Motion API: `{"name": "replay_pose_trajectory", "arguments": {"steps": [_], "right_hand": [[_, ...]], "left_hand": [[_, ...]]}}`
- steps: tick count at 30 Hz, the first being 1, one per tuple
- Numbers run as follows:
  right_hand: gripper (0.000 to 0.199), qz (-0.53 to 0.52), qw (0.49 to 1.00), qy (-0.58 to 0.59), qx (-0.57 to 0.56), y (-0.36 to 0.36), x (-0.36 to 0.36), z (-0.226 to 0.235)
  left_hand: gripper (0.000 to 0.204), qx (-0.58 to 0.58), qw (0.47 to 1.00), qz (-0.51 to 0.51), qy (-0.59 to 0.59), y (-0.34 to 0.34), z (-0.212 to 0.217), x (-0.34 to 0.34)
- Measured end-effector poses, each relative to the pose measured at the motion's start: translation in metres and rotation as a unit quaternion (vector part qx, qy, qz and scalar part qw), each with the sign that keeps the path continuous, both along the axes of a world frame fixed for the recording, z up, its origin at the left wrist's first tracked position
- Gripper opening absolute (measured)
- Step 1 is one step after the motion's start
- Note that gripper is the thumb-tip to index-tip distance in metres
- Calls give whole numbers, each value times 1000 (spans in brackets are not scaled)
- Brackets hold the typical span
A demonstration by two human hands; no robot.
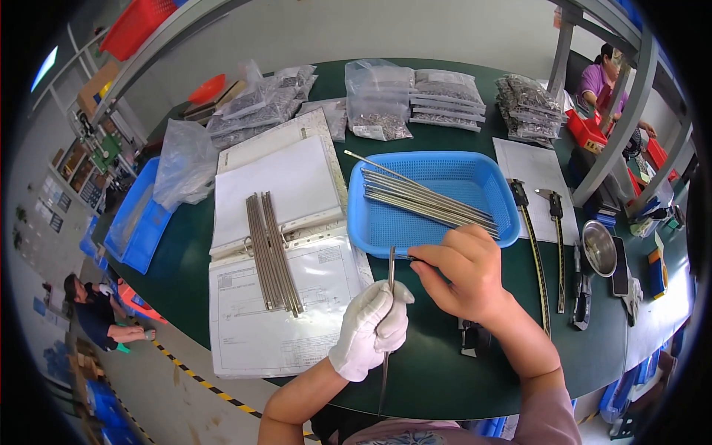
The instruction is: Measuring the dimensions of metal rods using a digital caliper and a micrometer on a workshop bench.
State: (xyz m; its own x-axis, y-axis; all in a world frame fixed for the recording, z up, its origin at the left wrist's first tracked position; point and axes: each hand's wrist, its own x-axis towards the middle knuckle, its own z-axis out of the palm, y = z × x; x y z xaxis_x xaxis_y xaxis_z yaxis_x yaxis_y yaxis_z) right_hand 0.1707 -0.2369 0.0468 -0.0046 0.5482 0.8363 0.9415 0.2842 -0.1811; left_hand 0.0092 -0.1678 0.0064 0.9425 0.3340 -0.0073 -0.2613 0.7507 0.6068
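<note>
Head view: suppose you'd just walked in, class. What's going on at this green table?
A person's gloved left hand grips a metal rod, while the bare right hand is close to its upper end; whether it pinches something small there is hard to tell. More rods lie in a blue basket, and another bunch lies on an open binder.

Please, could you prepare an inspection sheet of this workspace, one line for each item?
Surface: green tabletop, partly covered.
Work items: one metal rod in hand; more rods in the blue basket and on the open binder.
Clutter: bags of small parts at the back; calipers and metal bowl at right.
Hands: gloved left hand grips the rod; bare right hand near its far end, pinch unclear.
Cables: nothing seen.
Surroundings: two other people, striped floor tape.
</note>
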Motion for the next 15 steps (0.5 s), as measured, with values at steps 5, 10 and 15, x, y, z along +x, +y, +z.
{"name": "replay_pose_trajectory", "arguments": {"steps": [5, 10, 15], "right_hand": [[19, -5, 1000, -15, -8, 1, 0, -1], [18, -10, 1000, -22, -10, 0, 0, -2], [11, -25, 998, -53, -38, -2, -1, 4]], "left_hand": [[29, -3, 1000, -1, 9, -3, 0, -2], [28, 1, 1000, 2, 23, -4, -1, -3], [27, 26, 998, 18, 63, -8, 4, -6]]}}
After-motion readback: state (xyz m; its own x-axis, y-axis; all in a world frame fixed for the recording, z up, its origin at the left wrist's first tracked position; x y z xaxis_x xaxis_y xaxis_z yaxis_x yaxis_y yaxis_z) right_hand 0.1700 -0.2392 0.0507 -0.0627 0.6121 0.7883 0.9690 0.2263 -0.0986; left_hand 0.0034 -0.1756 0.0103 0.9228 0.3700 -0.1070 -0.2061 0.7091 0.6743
